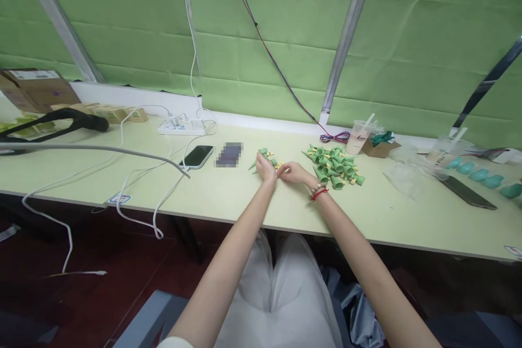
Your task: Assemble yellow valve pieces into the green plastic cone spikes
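Observation:
My left hand (267,169) is curled at the middle of the table, with a small green cone-shaped piece (263,151) at its fingers. A green pointed tip sticks out to the left of that hand. Close beside it, my right hand (296,173) has its thumb and fingers pinched together; whatever is between them is too small to make out. Small yellow bits (278,165) show between the two hands. To the right lies a heap of green cone-shaped pieces (336,164) with yellow bits among them.
A phone (197,157) and a blurred dark item (229,155) lie to the left, near white cables and a power strip (181,126). At right are a drink cup (359,137), a small cardboard box (381,148), clear plastic (408,174), teal pieces (483,175) and a dark phone (468,192).

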`<state>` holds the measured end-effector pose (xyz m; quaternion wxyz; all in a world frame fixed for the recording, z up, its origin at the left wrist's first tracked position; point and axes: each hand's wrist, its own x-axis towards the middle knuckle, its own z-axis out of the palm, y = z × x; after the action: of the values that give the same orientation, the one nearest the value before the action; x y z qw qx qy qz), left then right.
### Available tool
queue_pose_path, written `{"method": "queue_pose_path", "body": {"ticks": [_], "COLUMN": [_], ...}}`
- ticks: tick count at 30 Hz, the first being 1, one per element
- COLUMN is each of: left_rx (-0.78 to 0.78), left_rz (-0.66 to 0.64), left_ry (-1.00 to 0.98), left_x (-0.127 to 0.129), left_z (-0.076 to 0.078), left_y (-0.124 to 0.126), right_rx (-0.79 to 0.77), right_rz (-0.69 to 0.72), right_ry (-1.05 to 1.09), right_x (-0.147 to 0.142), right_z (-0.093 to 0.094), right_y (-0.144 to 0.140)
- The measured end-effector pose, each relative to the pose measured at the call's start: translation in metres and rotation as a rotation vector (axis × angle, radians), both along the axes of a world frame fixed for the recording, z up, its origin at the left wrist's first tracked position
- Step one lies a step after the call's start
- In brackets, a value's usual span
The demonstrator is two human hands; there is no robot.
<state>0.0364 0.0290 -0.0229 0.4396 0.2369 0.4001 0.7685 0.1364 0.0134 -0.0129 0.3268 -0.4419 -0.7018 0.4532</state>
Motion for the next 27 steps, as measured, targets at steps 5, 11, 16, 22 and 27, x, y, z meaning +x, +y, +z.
{"method": "queue_pose_path", "body": {"ticks": [5,11,16,22,27], "left_rx": [0.015,0.112,0.120,0.068,0.105], "left_rz": [0.005,-0.087,-0.218,-0.390,-0.309], "left_ry": [0.031,0.037,0.098,0.164,0.239], "left_x": [0.002,0.011,0.014,0.012,0.011], "left_z": [-0.002,0.003,0.003,0.001,0.001], "left_y": [0.003,0.001,-0.004,-0.004,-0.007], "right_rx": [0.071,0.316,0.284,0.319,-0.087], "right_rz": [-0.167,-0.327,-0.353,-0.406,-0.291], "right_ry": [0.305,0.518,0.639,0.608,0.875], "right_x": [-0.020,-0.024,-0.017,-0.011,-0.011], "right_z": [-0.004,-0.004,-0.008,-0.012,-0.009], "right_y": [0.004,-0.003,0.000,0.005,0.006]}}
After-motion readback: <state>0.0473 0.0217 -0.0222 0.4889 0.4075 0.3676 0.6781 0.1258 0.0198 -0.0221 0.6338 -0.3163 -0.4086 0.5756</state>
